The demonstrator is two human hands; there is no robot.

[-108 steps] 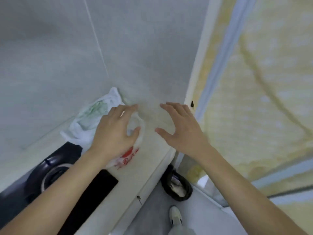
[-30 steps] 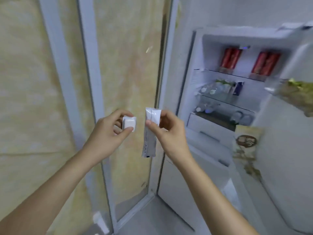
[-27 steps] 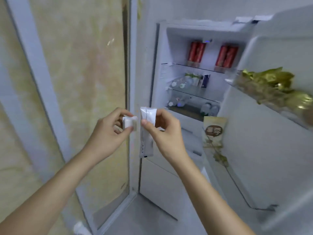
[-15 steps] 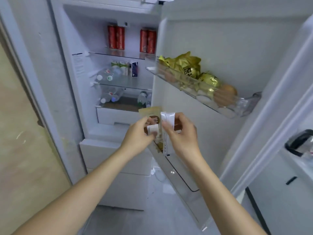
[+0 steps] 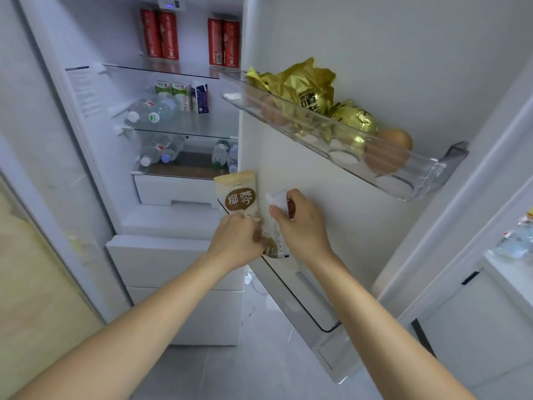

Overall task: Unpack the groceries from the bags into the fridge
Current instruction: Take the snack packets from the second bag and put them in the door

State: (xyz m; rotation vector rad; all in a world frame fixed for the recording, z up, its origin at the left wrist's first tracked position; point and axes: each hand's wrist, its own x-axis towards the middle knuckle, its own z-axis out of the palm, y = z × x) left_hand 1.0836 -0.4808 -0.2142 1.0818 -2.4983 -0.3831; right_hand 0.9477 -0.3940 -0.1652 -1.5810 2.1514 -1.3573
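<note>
Fingers of the right hand pinch a white packet beside the beige pouch; what the curled left hand holds, I cannot tell.

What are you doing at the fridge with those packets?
A person is putting groceries away. The right hand pinches a white packet, and the left hand reaches beside it, both at the lower shelf of the open fridge door, next to a brown pouch. Eggs and gold bags sit in the upper door shelf.
</note>
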